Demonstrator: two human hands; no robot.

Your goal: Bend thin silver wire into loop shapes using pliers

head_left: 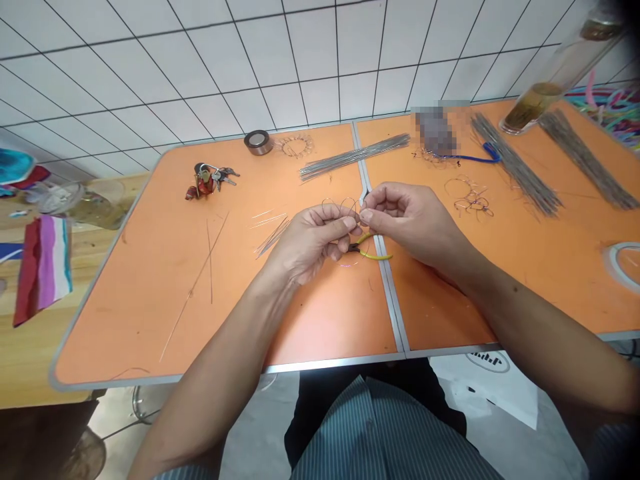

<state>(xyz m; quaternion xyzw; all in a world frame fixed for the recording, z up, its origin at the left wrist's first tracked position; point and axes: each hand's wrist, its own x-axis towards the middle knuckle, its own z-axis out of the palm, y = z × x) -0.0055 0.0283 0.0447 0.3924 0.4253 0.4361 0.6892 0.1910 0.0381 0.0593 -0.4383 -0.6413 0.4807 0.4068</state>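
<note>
Over the middle of the orange table, my left hand [325,237] pinches a thin wire [349,202] bent into small loops. My right hand [403,213] is closed on the same wire, thumb against forefinger, close to the left fingertips. The ends of the wire are too fine to follow. Just below the fingers lie pliers [375,255] with yellow handles, their jaws partly behind my left hand. Several short straight wires [273,237] rest left of my left hand. Longer wires [200,270] cross each other farther left.
On the orange table [320,327] are a tape roll [259,142], keys [223,175], wire bundles [355,157], [517,163], bent wire loops [470,197] and a clear bottle [537,107]. A tiled wall [310,47] stands behind. A metal-edged seam [393,300] splits the tabletop.
</note>
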